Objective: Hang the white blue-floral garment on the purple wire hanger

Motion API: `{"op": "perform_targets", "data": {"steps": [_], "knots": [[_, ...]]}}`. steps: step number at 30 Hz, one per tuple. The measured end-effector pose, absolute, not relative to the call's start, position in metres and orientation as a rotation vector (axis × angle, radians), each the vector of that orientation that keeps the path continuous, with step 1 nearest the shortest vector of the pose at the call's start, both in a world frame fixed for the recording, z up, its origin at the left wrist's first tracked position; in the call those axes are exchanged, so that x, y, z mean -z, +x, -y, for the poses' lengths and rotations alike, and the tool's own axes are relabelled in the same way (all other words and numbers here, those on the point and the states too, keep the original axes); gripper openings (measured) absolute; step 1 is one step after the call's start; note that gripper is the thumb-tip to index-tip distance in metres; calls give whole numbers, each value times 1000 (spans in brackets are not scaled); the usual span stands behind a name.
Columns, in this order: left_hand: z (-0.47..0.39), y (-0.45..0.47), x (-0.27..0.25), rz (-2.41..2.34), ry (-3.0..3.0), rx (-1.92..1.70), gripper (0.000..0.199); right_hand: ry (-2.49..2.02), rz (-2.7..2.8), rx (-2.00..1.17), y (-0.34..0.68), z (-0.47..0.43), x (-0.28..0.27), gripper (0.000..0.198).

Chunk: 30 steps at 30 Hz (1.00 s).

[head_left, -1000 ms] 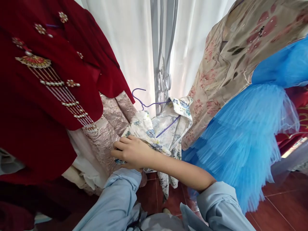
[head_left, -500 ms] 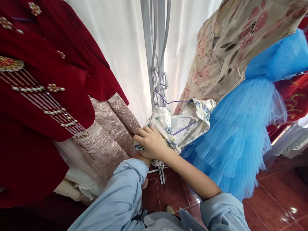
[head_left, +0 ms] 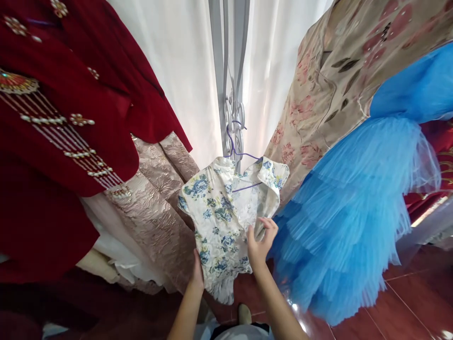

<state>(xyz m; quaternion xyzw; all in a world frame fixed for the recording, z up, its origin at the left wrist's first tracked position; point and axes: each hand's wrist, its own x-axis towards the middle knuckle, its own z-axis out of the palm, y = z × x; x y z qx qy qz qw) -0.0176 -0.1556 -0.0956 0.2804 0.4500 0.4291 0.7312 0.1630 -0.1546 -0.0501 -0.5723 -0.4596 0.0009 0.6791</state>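
A small cream dress with blue flowers point(head_left: 219, 222) hangs on a purple wire hanger point(head_left: 236, 150), whose hook sits on the scrollwork of a grey metal stand point(head_left: 230, 71). My left hand point(head_left: 196, 276) grips the dress's lower left edge, fingers tucked behind the cloth. My right hand point(head_left: 260, 241) pinches the dress's right edge between thumb and fingers, close to the blue tulle skirt. The front of the dress faces me and hangs spread flat.
A dark red beaded garment point(head_left: 63, 118) hangs at left over pink brocade fabric point(head_left: 155, 208). At right hang a beige floral dress point(head_left: 339, 80) and a blue tulle skirt point(head_left: 354, 208). White curtains point(head_left: 177, 61) are behind. The floor has red tiles point(head_left: 406, 307).
The dress was bunched under my right hand; its hanger now hangs on the stand and the dress hangs spread open. Both hands have dropped to its lower edges.
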Motion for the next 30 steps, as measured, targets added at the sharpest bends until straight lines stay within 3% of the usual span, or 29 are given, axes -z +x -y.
{"op": "perform_targets", "data": {"steps": [3,7,16,30], "knots": [[182,-19,113,-1102,540,-889,74,-1479,798,-209,197,165,93,49],[197,0,125,-1268,451,-1060,58,-1333,902,-696,216,159,115,39],[212,15,131,-1190,419,-1236,47,-1123,1317,-1237,203,173,121,40],[204,19,131,-1281,710,-1123,58,-1235,1335,-1130,181,176,122,17]]}}
